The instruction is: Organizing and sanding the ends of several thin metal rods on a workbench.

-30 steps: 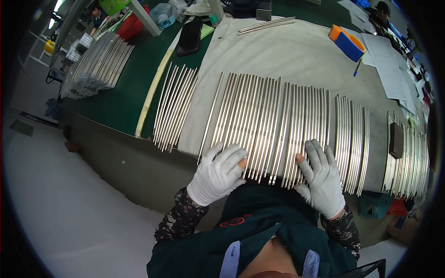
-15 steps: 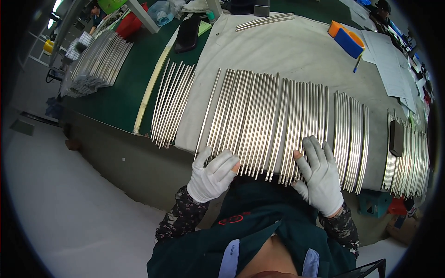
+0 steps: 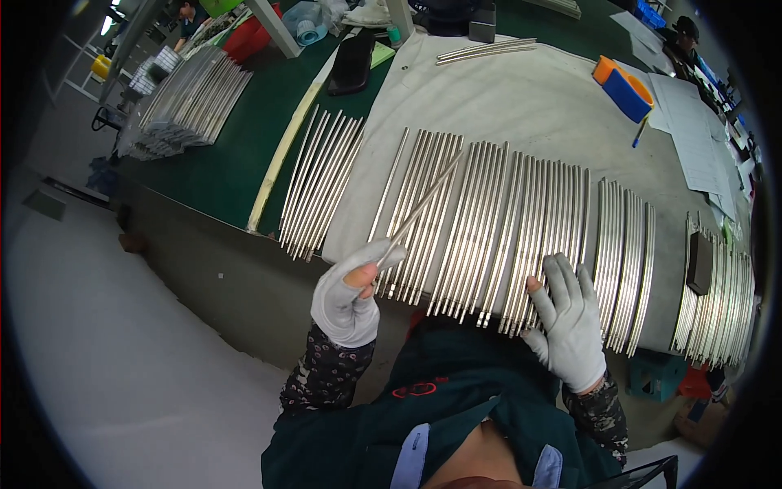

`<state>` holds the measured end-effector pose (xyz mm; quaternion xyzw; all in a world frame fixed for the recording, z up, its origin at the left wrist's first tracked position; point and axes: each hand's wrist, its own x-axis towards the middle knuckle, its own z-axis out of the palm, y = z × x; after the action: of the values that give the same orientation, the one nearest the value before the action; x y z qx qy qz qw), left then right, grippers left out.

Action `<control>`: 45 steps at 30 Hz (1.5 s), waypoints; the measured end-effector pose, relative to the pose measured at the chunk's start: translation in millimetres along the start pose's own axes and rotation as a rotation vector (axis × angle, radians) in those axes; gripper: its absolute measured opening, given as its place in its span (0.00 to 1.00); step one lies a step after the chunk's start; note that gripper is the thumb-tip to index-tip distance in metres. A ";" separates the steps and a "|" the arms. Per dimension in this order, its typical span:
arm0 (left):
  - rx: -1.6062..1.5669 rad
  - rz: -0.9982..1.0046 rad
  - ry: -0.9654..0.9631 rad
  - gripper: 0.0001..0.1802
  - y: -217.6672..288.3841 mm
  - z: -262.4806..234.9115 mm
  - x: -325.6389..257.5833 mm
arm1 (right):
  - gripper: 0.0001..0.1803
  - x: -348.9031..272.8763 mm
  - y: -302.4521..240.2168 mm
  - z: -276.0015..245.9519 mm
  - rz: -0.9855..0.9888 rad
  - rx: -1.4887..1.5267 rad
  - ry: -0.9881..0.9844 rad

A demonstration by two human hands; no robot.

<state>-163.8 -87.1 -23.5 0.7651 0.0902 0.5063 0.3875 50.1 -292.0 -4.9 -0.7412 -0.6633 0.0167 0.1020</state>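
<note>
My left hand (image 3: 345, 300), in a white glove with bare fingertips, pinches a thin metal rod (image 3: 429, 196) near its lower end. The rod slants up to the right, across other rods. My right hand (image 3: 570, 330), gloved the same way, lies with outstretched fingers on the lower part of a row of shiny metal rods (image 3: 481, 220). These rods lie side by side on a pale cloth (image 3: 505, 98), with a gap beneath the slanting rod. To the right of my right hand lies another group of rods (image 3: 626, 261).
A loose group of rods (image 3: 322, 183) lies left of the cloth. At far right, a dark block (image 3: 699, 262) rests on more rods. Further back are a phone (image 3: 352, 63), an orange and blue holder (image 3: 623, 90), a pen (image 3: 639, 132), papers (image 3: 688, 138) and stacked wrapped rods (image 3: 191, 102).
My left hand has picked one rod out of the row and tilted it to the right. A gap has opened in the row. My right hand stays on the rods; the view has shifted slightly.
</note>
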 end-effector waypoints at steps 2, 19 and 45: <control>0.155 0.092 0.070 0.19 2.1 -8.6 7.3 | 0.44 -0.4 0.2 -1.0 0.002 0.011 0.000; 0.926 0.094 -0.405 0.23 -34.6 -69.5 -2.5 | 0.45 2.1 -3.2 -6.3 0.028 -0.007 -0.029; 0.905 -0.149 -0.349 0.09 4.9 3.6 4.6 | 0.47 0.6 -0.8 -3.3 0.018 0.008 -0.002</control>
<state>-159.8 -89.8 -17.6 0.9217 0.2892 0.2515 0.0605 49.9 -291.8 -1.5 -0.7465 -0.6568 0.0211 0.1043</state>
